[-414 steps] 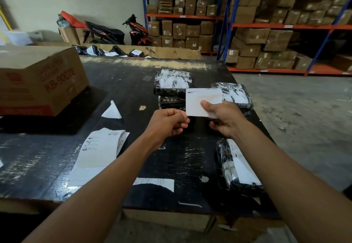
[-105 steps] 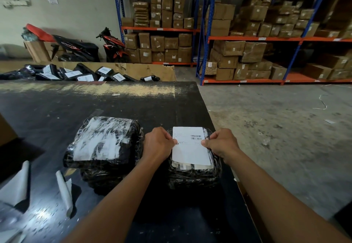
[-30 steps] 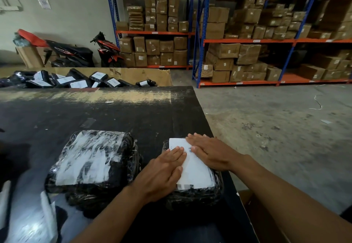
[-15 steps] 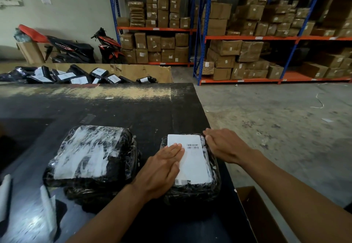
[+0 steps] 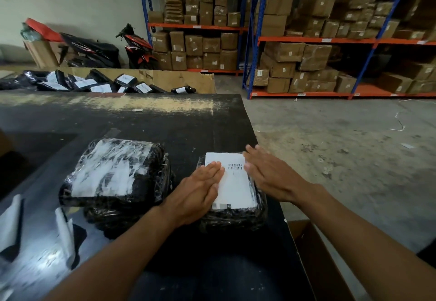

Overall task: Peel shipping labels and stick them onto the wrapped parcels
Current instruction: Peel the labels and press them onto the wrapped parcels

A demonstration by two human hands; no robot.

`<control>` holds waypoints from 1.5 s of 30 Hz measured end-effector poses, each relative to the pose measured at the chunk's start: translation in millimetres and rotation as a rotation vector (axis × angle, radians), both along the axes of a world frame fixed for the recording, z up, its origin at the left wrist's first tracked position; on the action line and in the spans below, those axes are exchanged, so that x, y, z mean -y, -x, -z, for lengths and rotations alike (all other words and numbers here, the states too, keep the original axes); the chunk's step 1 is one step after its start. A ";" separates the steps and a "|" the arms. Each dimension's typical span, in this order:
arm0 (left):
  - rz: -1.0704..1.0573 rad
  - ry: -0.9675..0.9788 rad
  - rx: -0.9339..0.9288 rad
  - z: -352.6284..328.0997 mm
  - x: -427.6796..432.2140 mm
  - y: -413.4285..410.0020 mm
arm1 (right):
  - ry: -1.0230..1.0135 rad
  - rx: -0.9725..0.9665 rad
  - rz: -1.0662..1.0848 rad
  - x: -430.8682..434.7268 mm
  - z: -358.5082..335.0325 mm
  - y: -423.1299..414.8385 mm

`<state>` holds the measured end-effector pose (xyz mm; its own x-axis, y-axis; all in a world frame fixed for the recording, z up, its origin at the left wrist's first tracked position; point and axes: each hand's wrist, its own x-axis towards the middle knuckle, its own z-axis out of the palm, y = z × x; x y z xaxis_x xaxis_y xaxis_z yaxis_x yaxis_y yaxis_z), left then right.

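Both hands lie flat with straight fingers, gripping nothing, as far as I can see from the head camera. The left hand presses its fingers onto the left side of the white shipping label. The right hand rests along the label's right edge, with its thumb beside the barcode. I see the label lying face up on top of a black wrapped parcel near the right edge of the dark worktop. Just to its left I make out a stack of wrapped parcels with crinkled white paper under the film. Curled backing strips lie at the near left. An open cardboard box stands below the worktop's right edge.
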<state>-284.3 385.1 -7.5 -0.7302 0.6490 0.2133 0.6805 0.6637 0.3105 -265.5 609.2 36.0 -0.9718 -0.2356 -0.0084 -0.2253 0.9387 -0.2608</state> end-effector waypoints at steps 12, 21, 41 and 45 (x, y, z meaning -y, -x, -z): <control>-0.013 0.058 0.031 -1.7 -1.1 0.8 | -0.062 -0.054 -0.136 -8.4 1.2 -34.2; 0.003 0.027 0.028 2.3 1.0 1.8 | -0.059 -0.002 -0.181 -17.9 12.4 -51.8; -0.089 -0.011 0.045 -2.7 -5.5 -4.1 | -0.128 -0.307 -0.171 31.6 52.2 -59.2; -0.098 0.030 0.048 -5.9 -7.5 -5.0 | -0.265 -0.401 -0.215 -11.1 84.7 -96.2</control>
<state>-279.3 392.7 -1.6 -0.7995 0.5795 0.1582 0.5967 0.7359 0.3199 -169.4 620.3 -48.7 -0.8409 -0.4701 0.2681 -0.4533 0.8825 0.1254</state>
